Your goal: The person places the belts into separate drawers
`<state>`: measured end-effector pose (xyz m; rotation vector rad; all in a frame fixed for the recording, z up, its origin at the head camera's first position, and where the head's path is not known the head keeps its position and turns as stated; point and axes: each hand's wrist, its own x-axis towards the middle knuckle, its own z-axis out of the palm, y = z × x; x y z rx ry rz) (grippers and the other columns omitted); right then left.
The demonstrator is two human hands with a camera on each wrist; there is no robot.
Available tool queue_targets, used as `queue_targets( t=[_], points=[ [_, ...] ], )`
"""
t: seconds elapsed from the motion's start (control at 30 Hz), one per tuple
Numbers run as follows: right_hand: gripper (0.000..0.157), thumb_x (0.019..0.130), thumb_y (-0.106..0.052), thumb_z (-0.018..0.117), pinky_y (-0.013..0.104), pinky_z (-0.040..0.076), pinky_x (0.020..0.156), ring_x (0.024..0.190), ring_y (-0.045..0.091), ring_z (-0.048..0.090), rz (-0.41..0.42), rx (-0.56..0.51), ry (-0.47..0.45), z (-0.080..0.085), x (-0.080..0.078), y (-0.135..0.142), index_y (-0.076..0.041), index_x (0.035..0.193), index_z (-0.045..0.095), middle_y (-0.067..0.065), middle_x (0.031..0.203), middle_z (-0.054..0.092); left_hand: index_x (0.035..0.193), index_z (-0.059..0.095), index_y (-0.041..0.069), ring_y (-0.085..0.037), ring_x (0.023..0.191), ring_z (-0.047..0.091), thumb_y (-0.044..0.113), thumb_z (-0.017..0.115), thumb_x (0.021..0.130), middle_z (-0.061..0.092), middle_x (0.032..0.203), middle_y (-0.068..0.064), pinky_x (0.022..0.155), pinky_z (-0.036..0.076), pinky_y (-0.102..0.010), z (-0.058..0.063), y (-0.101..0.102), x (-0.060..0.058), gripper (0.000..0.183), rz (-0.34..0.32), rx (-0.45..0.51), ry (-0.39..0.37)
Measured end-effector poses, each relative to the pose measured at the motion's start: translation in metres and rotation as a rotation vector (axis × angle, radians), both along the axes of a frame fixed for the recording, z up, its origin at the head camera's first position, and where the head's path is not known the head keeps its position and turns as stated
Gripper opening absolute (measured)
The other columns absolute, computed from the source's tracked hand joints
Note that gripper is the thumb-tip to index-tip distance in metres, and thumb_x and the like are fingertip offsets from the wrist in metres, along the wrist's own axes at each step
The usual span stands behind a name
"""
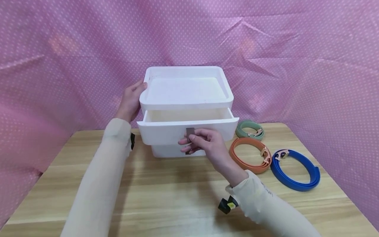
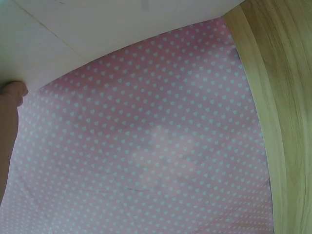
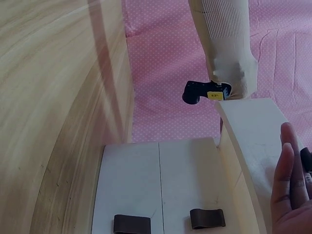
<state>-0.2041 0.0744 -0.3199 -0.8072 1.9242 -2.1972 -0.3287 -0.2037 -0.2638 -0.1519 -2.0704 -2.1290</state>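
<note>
Right hand (image 1: 207, 141) has a dark tab (image 1: 190, 131) pinched between thumb and fingers; left hand (image 1: 131, 100) is just laid loosely against the side of the white drawer unit (image 1: 186, 89). So the unit sits between the hands: plain white, rounded corners, raised rim on top. I count three drawers, the top one (image 1: 165, 133) partway out and two closed below. Off past the right hand, three coiled belts: one green (image 1: 240, 130), one orange (image 1: 251, 169), one blue (image 1: 299, 186).
</note>
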Motion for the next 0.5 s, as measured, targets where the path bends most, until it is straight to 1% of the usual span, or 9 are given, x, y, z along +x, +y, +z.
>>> queue_targets(
  t=[0.13,0.3,0.4,0.5],
  points=[
    [0.023,0.1,-0.009,0.055,0.044,0.059,0.072,0.082,0.032,0.072,-0.005,0.0,-0.002,0.0015,0.0013,0.0,0.01,0.11,0.063,0.021,0.098,0.072,0.149,0.042,0.015,-0.025,0.123,0.055,0.038,0.058,0.099,0.049,0.145,-0.01,0.1,0.047,-0.033,0.0022,0.0004,0.0001,0.058,0.0,0.005,-0.002],
    [0.023,0.099,-0.009,0.056,0.047,0.059,0.073,0.083,0.033,0.072,-0.008,0.003,-0.004,0.0012,0.0026,-0.0007,0.01,0.109,0.063,0.02,0.099,0.072,0.151,0.039,0.014,-0.024,0.131,0.048,0.035,0.056,0.1,0.041,0.152,-0.006,0.104,0.044,-0.032,0.0023,0.001,-0.0005,0.058,0.004,-0.002,-0.007],
    [0.023,0.099,-0.009,0.056,0.05,0.058,0.074,0.083,0.033,0.072,-0.004,0.002,-0.005,0.001,0.0028,-0.0005,0.01,0.109,0.063,0.02,0.099,0.072,0.151,0.038,0.012,-0.024,0.132,0.046,0.034,0.056,0.1,0.039,0.153,-0.006,0.104,0.044,-0.032,0.0021,0.0013,-0.0013,0.058,0.006,0.003,-0.002],
    [0.023,0.099,-0.009,0.055,0.05,0.058,0.075,0.083,0.033,0.072,-0.002,0.004,-0.008,0.0011,0.0027,0.0005,0.01,0.11,0.063,0.02,0.099,0.072,0.151,0.038,0.011,-0.025,0.131,0.047,0.033,0.057,0.1,0.039,0.153,-0.007,0.103,0.045,-0.031,0.0021,0.0015,-0.002,0.059,0.005,0.013,0.001]
  ],
)
